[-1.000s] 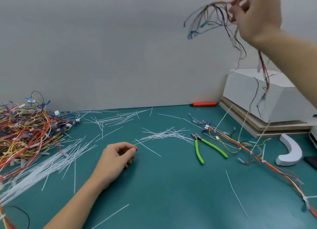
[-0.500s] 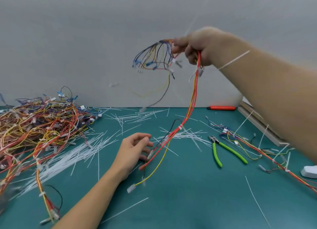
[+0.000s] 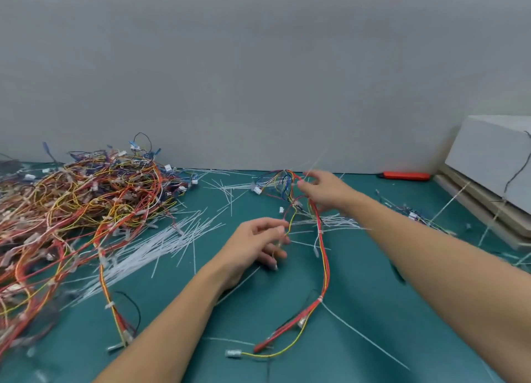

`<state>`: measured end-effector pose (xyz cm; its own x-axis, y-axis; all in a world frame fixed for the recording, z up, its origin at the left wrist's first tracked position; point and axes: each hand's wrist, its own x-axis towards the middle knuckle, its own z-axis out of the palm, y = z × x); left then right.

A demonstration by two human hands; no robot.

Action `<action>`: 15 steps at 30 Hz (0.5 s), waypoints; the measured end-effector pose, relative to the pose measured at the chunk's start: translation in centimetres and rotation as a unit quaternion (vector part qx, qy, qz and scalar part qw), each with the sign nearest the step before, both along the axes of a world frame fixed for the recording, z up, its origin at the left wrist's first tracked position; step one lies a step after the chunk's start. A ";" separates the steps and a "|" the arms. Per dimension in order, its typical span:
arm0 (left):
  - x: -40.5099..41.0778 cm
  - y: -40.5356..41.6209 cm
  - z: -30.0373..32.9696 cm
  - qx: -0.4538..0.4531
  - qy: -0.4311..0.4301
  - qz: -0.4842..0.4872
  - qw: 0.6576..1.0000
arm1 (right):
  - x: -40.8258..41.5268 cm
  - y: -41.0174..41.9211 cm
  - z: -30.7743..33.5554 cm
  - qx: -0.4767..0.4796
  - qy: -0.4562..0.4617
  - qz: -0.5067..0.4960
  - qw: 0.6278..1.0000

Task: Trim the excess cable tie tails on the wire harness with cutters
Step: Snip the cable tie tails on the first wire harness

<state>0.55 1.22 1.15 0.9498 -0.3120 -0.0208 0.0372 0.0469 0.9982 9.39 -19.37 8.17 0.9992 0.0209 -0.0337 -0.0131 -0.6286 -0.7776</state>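
Both hands are out over the bench, working one wire harness that lies in a long loop between them. Right hand is stretched forward with fingers half curled at the harness's far end, where the blue and yellow leads fan out; it's blurry, so I honestly can't tell if it's gripping the wires or just touching them. Left hand sits nearer, palm down, fingers loosely bent with the tips at a thin yellow-red branch of the same harness. Looks like a light pinch, but the blur makes that hard to call too.

The red and yellow bundle runs from the right hand down toward the near edge, white ties along it, and ends in a small white connector on the mat.

Stuff around: a big tangled heap of harnesses takes up the whole left side, one strand trailing out toward the left forearm. Loose white cable ties are scattered just beside the heap and under both hands, and one long one lies by the right forearm. More wires peek out behind the right arm. An orange tool lies at the back by the wall, and a white box sits on stacked boards far right.

Surface is a teal mat, with a plain grey wall behind.
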 end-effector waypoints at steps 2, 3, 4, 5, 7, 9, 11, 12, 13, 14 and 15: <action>0.3 0.2 -0.2 -0.011 -0.003 0.044 0.999 | -0.1 -2.2 1.8 -0.083 -0.013 0.020 0.996; 0.4 0.2 -0.3 -0.011 -0.009 0.066 0.998 | -0.3 -3.4 2.8 -0.095 -0.016 0.010 0.995; 0.4 0.1 -0.4 -0.011 -0.014 0.090 0.996 | -0.7 -4.9 3.8 -0.100 -0.028 -0.010 0.995; 0.4 -0.1 -0.5 -0.014 -0.017 0.116 0.993 | -1.1 -6.6 4.6 -0.107 -0.057 -0.043 0.992; 0.4 -0.4 -0.6 -0.021 -0.019 0.176 0.984 | -2.7 -10.3 6.0 -0.113 -0.124 -0.122 0.978; 0.2 -0.3 -0.3 -0.002 -0.037 0.234 0.972 | -5.6 -13.6 6.1 -0.154 -0.128 -0.160 0.967; 0.0 0.1 0.0 0.072 -0.096 0.268 0.956 | -8.6 -15.2 4.4 -0.262 -0.038 -0.139 0.954; -0.2 0.2 0.3 0.129 -0.142 0.272 0.943 | -9.9 -15.3 3.2 -0.305 0.021 -0.116 0.945; -0.4 0.3 0.5 0.208 -0.200 0.266 0.920 | -10.9 -15.1 2.0 -0.338 0.064 -0.096 0.934; -0.8 0.4 0.7 0.302 -0.262 0.251 0.882 | -11.7 -14.8 0.8 -0.363 0.084 -0.085 0.924; -1.2 0.3 0.9 0.381 -0.315 0.223 0.840 | -12.3 -14.6 -0.2 -0.384 0.085 -0.082 0.916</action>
<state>-0.68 1.49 2.01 0.8659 -0.0461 0.4981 -0.3619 -0.7451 0.5602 -2.90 -33.93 7.95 0.9655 -0.2247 -0.1316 -0.2368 -0.9678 -0.0854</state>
